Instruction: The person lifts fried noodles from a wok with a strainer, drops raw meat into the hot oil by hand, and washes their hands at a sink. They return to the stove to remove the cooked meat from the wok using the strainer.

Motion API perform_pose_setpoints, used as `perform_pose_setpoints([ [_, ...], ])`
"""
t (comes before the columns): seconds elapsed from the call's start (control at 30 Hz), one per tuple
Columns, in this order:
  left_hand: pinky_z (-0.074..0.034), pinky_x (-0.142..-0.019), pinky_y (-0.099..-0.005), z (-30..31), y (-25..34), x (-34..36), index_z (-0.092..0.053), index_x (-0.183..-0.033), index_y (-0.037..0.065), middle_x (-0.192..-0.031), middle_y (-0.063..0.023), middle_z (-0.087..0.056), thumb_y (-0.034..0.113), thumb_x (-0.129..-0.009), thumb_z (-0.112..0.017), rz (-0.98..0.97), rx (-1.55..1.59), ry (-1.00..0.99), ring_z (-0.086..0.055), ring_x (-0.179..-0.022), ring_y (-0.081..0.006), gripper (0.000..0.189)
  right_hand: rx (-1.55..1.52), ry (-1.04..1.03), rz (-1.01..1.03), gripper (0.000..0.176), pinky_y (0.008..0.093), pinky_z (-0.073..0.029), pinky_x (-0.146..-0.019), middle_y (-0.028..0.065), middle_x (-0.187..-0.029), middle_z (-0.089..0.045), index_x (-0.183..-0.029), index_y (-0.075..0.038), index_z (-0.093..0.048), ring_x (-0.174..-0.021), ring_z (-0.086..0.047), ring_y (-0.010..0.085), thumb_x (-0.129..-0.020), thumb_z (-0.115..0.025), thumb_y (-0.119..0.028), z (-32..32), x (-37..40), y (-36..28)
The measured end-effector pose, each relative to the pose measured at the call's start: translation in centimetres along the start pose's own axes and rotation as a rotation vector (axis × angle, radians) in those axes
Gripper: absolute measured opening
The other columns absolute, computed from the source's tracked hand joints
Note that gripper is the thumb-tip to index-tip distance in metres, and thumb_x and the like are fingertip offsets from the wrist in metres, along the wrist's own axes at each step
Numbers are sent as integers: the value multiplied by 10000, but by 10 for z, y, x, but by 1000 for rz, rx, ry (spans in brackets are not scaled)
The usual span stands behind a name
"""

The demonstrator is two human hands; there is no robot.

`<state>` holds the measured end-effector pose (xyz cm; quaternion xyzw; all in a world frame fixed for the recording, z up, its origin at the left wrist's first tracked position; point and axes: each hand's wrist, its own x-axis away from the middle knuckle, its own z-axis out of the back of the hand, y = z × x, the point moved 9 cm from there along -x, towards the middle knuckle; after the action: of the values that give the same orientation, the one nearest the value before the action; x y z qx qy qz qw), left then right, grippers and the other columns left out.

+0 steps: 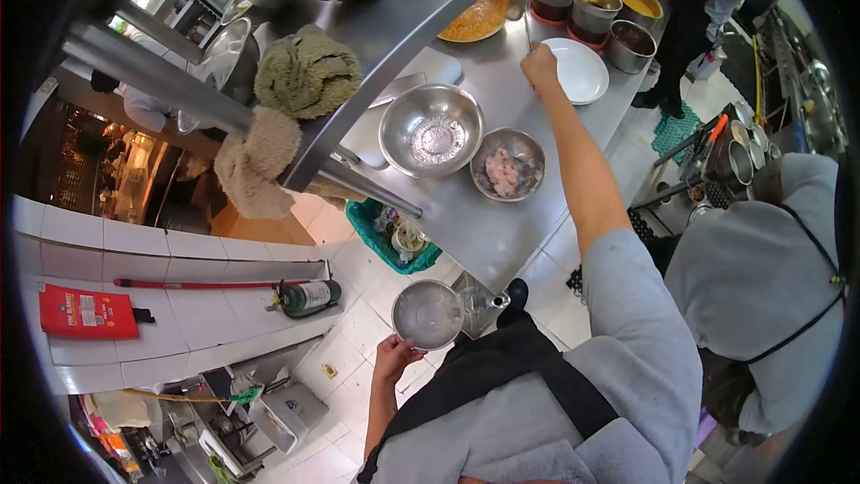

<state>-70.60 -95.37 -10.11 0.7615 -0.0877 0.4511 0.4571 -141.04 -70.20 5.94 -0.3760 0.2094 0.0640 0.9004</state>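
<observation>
Low in front of my apron, my left hand (397,358) grips the rim of a metal bowl (428,314), which looks empty apart from some residue. My right arm stretches across the steel counter. The fingers of my right hand (539,67) are closed around the thin handle of a long metal utensil (528,31), whose far end lies by a plate of orange food (475,18). Just beside this hand is a white plate (578,72). Nearer on the counter stand a wide metal bowl (431,130) and a smaller bowl holding pale pink food (504,172).
Several pots (595,9) with sauces stand at the counter's far end. A steel shelf (394,45) with cloths (309,72) overhangs the left side. A green-lined bin (381,242) sits below. A co-worker (761,278) is close on my right; another (708,0) stands farther off.
</observation>
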Motion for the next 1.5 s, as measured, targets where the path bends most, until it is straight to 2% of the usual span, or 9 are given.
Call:
perform_pose_setpoints([
  [0.1,-619,-645,-382,-16,16,4,-564,-845,1,-805,-159,-675,49,-894,-632,-42,-76,-37,-719,-739,-292,97,61,-44,-24,318,530,-508,-837,262,-1010,-662,-1114,-51,-603,-1006,-628,443,-804,-540,-81,24,6,5],
  [0.3,-621,-645,-364,-45,41,-1,-591,-919,-31,-805,-150,-671,85,-887,-652,-58,-134,-187,-715,-723,-283,135,-56,65,42,477,496,-514,-804,231,-992,-677,-1350,-49,-511,-933,-649,417,-876,-460,-61,112,98,3],
  [0.37,-623,-643,-363,-51,46,-4,-597,-968,-53,-824,-153,-677,87,-884,-657,-51,-158,-267,-714,-712,-279,174,-132,114,64,442,413,-519,-586,173,-776,-658,-1325,-16,-519,-628,-645,308,-886,-477,-49,153,166,5],
  [0.43,-624,-642,-360,-61,50,-6,-606,-962,-50,-824,-156,-683,65,-891,-641,-35,-208,-346,-716,-712,-278,140,-656,-187,-353,388,281,-407,-393,68,-632,-557,-1289,12,-526,-414,-487,138,-912,-493,-77,186,254,5],
  [0.5,-622,-650,-353,-71,49,-9,-612,-963,-47,-830,-164,-690,55,-888,-639,-9,-292,-467,-714,-697,-260,129,-875,-142,-544,418,241,-322,-320,14,-597,-507,-1319,48,-480,-361,-398,65,-915,-498,-56,233,347,-2],
  [0.73,-618,-608,-335,-84,-19,-40,-572,-963,-61,-806,-135,-648,21,-855,-645,148,-652,-808,-683,-637,-233,154,-990,-94,-1012,385,217,-344,-348,14,-646,-524,-1274,-10,-527,-394,-395,45,-891,-509,-42,400,697,-54],
  [0.93,-619,-570,-325,-87,-106,-17,-586,-942,-7,-754,-109,-674,-14,-854,-603,309,-877,-957,-689,-608,-216,90,-682,10,-1177,405,225,-352,-366,8,-635,-541,-1288,-20,-549,-432,-420,46,-890,-500,-74,533,943,-140],
  [1.33,-600,-577,-375,-141,-293,150,-579,-845,45,-710,-71,-630,-9,-825,-598,263,-1156,-1113,-663,-610,-227,60,138,1022,-1227,495,215,-303,-354,-34,-626,-508,-1412,-69,-479,-411,-386,29,-930,-551,-153,880,1264,-234],
  [1.5,-591,-603,-378,-140,-389,220,-590,-864,44,-731,-76,-644,20,-840,-601,321,-1195,-1120,-669,-624,-242,36,1048,859,-1210,407,445,-532,-714,218,-932,-695,-1295,-47,-568,-836,-681,375,-896,-522,-112,1031,1364,-115],
])
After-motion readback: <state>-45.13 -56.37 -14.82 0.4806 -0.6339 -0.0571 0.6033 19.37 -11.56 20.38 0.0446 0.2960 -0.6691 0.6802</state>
